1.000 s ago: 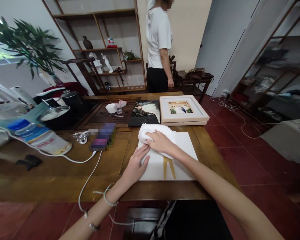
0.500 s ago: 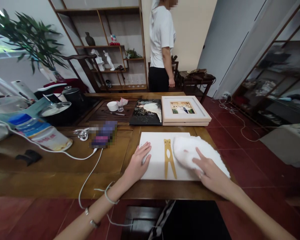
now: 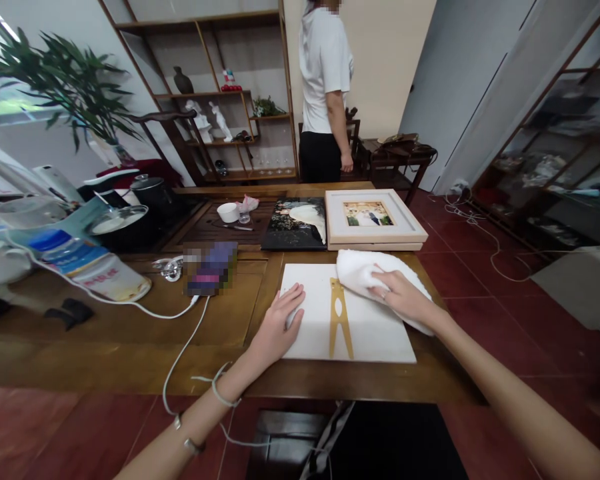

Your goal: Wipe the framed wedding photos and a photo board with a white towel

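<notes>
My left hand [image 3: 280, 321] lies flat on the left edge of a white board [image 3: 380, 343], its fingers stretched out. A flat gold shape like a clothes peg [image 3: 341, 333], with an oval opening and two legs, is on the middle of that board. In my right hand [image 3: 399, 293] is a white fluffy cloth [image 3: 357, 270], bunched between closed fingers. The cloth covers the board's upper right corner, touches the top of the gold shape and hangs over the wood to the right.
Behind the board lie a dark photo panel [image 3: 285, 233] and a framed photo [image 3: 400, 230]. To the left are a phone [image 3: 213, 267] on a white cable, a large plastic bottle [image 3: 97, 270], and pots. A person [image 3: 325, 80] stands beyond the table [image 3: 220, 363].
My right hand has closed on the cloth and moved it away from me and slightly left, uncovering the board's lower right corner. My left hand has stayed in place.
</notes>
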Motion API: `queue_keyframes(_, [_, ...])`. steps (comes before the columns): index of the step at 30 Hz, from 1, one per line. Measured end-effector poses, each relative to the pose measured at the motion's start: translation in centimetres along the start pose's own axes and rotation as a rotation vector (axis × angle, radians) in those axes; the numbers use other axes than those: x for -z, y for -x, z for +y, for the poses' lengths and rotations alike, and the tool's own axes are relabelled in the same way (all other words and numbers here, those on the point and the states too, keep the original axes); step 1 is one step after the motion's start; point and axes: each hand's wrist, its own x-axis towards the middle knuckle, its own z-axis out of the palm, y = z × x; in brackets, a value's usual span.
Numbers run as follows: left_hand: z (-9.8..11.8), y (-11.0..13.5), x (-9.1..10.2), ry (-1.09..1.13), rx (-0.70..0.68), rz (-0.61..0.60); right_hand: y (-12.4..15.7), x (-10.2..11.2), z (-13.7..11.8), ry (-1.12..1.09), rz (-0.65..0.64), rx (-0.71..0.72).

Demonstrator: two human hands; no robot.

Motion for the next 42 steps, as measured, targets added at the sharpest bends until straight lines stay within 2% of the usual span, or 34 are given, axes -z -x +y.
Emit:
queue_keyframes(3, [0.1,0.0,0.0,0.007,0.014,0.005,-1.8,-0.3,0.3,0.009,0.041,-0.010])
queue_keyframes(6, [0.0,0.0,0.0,0.012,0.015,0.015,-0.7,-1.1,-0.4,0.024,0.049,-0.016])
queue_keyframes(11, [-0.1,0.0,-0.2,-0.001,0.000,0.025,5.7,-2.3,-3.6,0.067,0.008,0.059])
queue_keyframes(14, [-0.1,0.1,-0.3,-0.004,0.003,0.023,9.7,-1.8,-5.9,0.053,-0.053,0.079])
queue_keyframes(17, [0.0,0.1,-0.3,0.004,0.007,0.019,11.5,-0.8,-6.8,0.022,-0.141,0.104])
queue_keyframes(19, [0.0,0.1,-0.3,0.008,0.005,0.017,11.1,-0.5,-6.1,0.012,-0.147,0.078])
queue_keyframes(21, [0.0,0.0,-0.3,0.005,0.001,0.013,9.2,-0.7,-4.6,-0.010,-0.088,0.024])
queue_keyframes(25, [0.0,0.0,-0.2,0.001,-0.007,0.004,2.8,-1.6,-2.1,-0.094,0.078,-0.011])
queue_keyframes(28, [0.0,0.0,-0.1,0.010,0.002,0.003,-1.7,-2.5,-2.0,-0.106,0.161,-0.008])
queue_keyframes(30, [0.0,0.0,-0.1,0.008,0.012,0.006,-3.1,-3.3,-2.8,-0.100,0.172,0.016])
queue_keyframes(33, [-0.1,0.0,-0.1,0.004,0.016,0.004,-1.9,-4.8,-4.8,-0.087,0.127,0.106])
queue_keyframes(38, [-0.1,0.1,-0.1,0.005,0.012,-0.010,4.9,-6.1,-8.4,-0.042,-0.038,0.370])
queue_keyframes(40, [-0.1,0.1,0.0,0.006,0.005,-0.018,6.6,-6.0,-8.9,-0.030,-0.084,0.433])
queue_keyframes(42, [-0.1,0.0,0.0,0.001,0.000,-0.029,6.8,-5.7,-8.6,-0.013,-0.087,0.460])
